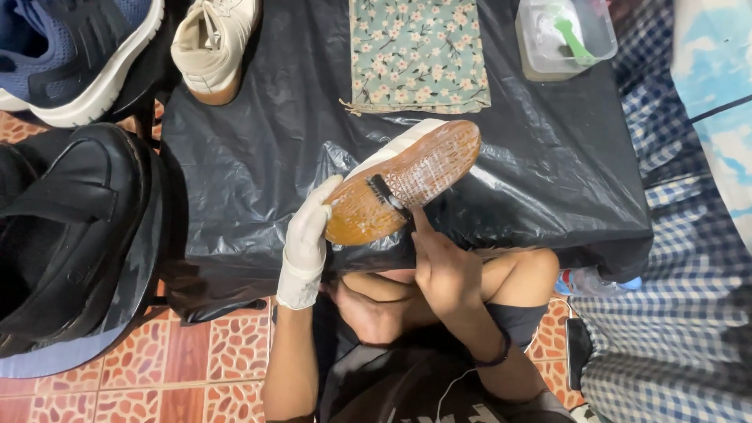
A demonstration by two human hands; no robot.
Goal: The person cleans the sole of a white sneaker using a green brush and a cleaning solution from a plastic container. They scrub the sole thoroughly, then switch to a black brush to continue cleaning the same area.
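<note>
Over black plastic, gloved left hand steadying shoe, right hand brushing

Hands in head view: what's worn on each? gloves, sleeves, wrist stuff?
Left hand: thin white disposable glove, wrinkled, cuff ending just past the wrist; forearm unsleeved. Right hand: no glove, no sleeve, a thin dark band around the wrist. No rings or watch visible.

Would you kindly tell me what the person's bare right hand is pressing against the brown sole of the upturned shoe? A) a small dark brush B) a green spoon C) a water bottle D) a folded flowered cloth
A: the right hand holds a small dark brush on the shoe sole, while the gloved left hand steadies the heel.
</note>
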